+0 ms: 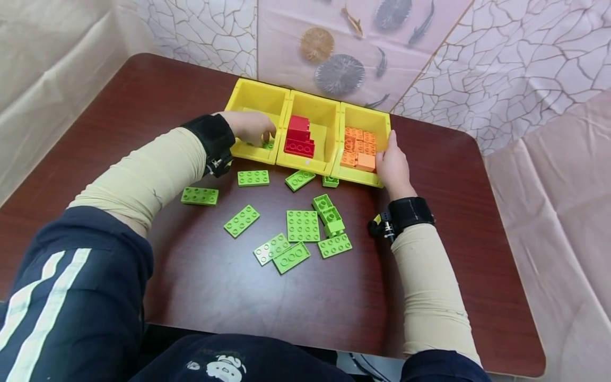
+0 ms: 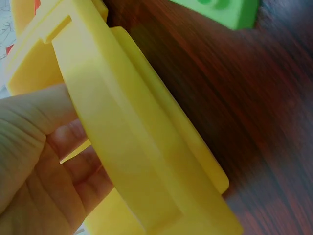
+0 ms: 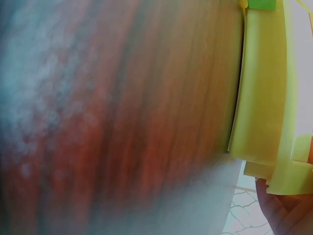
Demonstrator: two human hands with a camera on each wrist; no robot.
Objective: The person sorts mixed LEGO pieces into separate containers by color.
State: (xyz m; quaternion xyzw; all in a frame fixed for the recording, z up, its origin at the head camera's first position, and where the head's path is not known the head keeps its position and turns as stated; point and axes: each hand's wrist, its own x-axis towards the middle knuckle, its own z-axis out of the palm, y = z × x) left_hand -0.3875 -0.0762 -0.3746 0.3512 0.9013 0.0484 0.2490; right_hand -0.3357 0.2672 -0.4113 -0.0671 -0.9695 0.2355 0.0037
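A yellow three-part bin point(image 1: 309, 168) stands at the back of the table. My left hand point(image 1: 250, 126) reaches down into its left compartment, fingers bent beside a green building brick point(image 1: 268, 145). In the left wrist view, the front wall hides the fingertips of the left hand point(image 2: 54, 152), so I cannot tell whether they pinch the brick. At the other end, my right hand point(image 1: 395, 167) grips the bin's right wall, thumb at the rim. Red bricks point(image 1: 299, 139) lie in the middle compartment and orange bricks point(image 1: 359, 148) in the right one.
Several green bricks lie on the dark wooden table point(image 1: 200, 276) in front of the bin, among them a square one point(image 1: 303, 226) and a long one point(image 1: 200, 196). One green brick point(image 1: 330, 181) sits right against the bin's front. A patterned wall cloth point(image 1: 296, 69) hangs behind.
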